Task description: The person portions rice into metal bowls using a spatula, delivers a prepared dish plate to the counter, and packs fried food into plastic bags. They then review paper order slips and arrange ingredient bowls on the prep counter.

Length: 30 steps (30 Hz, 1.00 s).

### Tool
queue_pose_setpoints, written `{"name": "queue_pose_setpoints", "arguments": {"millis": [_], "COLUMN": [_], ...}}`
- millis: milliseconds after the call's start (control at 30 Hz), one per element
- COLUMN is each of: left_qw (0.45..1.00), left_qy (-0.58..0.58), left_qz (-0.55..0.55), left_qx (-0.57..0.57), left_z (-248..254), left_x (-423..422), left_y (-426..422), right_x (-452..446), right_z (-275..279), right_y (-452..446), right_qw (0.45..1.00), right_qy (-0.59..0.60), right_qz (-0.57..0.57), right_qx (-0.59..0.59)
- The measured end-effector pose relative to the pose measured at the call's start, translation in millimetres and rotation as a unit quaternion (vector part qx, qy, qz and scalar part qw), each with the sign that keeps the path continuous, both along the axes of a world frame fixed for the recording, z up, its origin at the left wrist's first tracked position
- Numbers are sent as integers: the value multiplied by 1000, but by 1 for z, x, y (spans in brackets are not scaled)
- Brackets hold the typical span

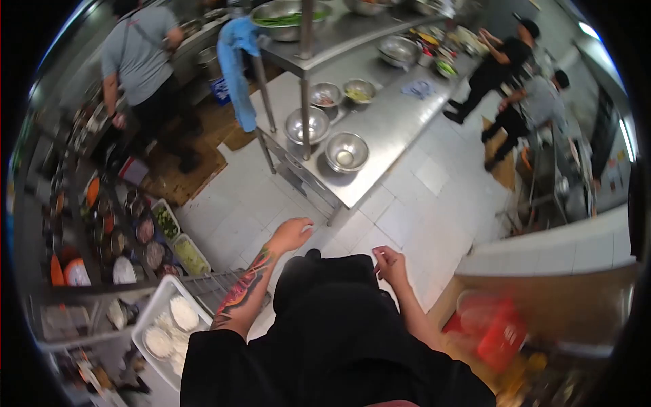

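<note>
My left hand (pixel 291 234) hangs in front of me over the tiled floor, holding nothing, its fingers loosely stretched out. On the other side of my body, my right hand (pixel 390 263) also holds nothing; its fingers are loosely bent and apart. Nearest to both hands is the end of a steel table (pixel 397 139). Near that end stand a metal bowl (pixel 346 152) and a second metal bowl (pixel 307 126). Two smaller bowls with food in them, a left one (pixel 325 95) and a right one (pixel 359 91), sit farther back. Neither hand touches anything.
A white tub (pixel 163 292) with white rounded portions stands at left, beside containers of ingredients. A blue cloth (pixel 237 68) hangs from the shelf post. One person (pixel 139 61) works at upper left; two others, one in black (pixel 498 61) and one in grey (pixel 539 102), stand at right.
</note>
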State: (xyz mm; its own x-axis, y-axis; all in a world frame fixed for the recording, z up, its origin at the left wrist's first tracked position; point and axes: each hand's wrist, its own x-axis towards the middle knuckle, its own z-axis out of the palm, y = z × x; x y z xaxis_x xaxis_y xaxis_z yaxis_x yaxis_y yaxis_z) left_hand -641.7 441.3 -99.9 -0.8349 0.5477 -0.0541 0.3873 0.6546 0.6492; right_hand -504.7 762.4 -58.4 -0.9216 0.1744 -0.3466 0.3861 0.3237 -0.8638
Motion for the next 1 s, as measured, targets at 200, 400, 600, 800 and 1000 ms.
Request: {"name": "queue_pose_setpoints", "arguments": {"millis": [200,400,600,800,1000], "left_qw": [965,872,645,391,367], "left_qy": [2,-161,-47,63,271], "left_qz": [248,461,752,870,872], "left_qx": [88,33,128,293,176], "left_z": [-13,-29,-28,-13,143], "left_x": [93,322,504,624,732], "left_y": [27,22,24,0,-73], "right_x": [-88,-103,21,223,423], "right_z": [-26,-72,-22,-2,3], "right_y": [-17,-67,-244,-382,-468], "right_qw": [942,775,653,464,390], "right_qy": [126,150,64,43,-242], "right_qz": [310,609,754,883,879], "right_qx": [7,78,-35,-50,-132]}}
